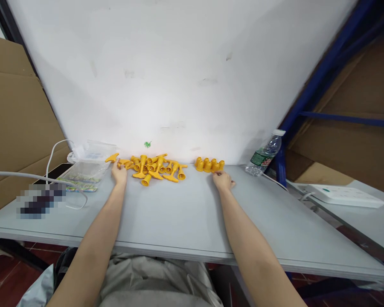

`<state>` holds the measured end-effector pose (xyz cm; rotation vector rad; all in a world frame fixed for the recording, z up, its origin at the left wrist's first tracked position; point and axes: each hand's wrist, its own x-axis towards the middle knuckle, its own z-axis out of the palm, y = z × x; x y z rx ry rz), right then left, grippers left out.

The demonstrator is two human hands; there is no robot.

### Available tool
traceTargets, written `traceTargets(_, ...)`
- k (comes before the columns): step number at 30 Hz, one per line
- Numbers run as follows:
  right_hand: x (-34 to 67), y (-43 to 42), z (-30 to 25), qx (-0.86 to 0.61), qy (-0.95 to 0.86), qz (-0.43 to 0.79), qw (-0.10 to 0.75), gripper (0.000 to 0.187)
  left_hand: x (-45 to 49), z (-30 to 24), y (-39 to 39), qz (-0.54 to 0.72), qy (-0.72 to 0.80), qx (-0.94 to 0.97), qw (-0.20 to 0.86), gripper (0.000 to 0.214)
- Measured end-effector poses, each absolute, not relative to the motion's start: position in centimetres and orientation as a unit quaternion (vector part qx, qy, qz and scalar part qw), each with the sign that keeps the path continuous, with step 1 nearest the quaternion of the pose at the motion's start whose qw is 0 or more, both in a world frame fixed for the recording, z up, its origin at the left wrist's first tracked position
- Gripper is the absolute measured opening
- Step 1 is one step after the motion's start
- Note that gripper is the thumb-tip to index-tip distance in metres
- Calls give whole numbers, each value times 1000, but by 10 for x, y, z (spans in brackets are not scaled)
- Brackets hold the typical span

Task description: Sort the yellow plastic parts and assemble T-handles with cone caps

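Note:
My left hand (119,172) is closed in a pinch on a yellow T-shaped piece (112,157), which sticks up past the fingertips at the left end of a loose pile. That pile of yellow plastic pieces (143,164) mixes T-shaped handles with small hollow cups, lying in different directions. To the right, several yellow cups (206,165) stand mouth down in a close group by the wall. My right hand (223,181) rests at the near right side of this group with its fingers curled in. The fingertips are hidden, so I cannot tell whether they grip a cup.
A clear water bottle (266,154) leans against a blue frame at the right, near a white power strip (345,195). Plastic bags (86,170), white cables (53,149) and a blurred dark object (41,202) lie at the left. A white wall (185,85) backs the grey table (173,217).

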<state>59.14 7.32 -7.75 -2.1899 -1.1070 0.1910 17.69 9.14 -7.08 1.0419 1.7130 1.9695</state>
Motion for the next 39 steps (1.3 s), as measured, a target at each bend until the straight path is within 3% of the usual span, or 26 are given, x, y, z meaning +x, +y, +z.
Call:
traceTargets(10,584,69,-82,-821,-499,32,277,40,172,-71,86,549,682,480,64,44)
traceTargets(16,573,68,-76,-792,-532,-57,294,32,173,-76,85,431,726,535,46,50)
traceTargets(22,542,66,-62,-717,-597,-115,342,29,173,-79,84,448,722,524,55,46)
traceTargets(26,512,59,-59,-619,-709,-84,328,36,171,-80,85,480,702,524,51,35)
traceTargets(31,487,51,-64,-570,-787,-11,236,37,173,-78,84,475,714,512,47,24)
traceTargets(39,487,51,-63,-642,-733,29,221,23,179,-71,77,360,755,544,67,46)
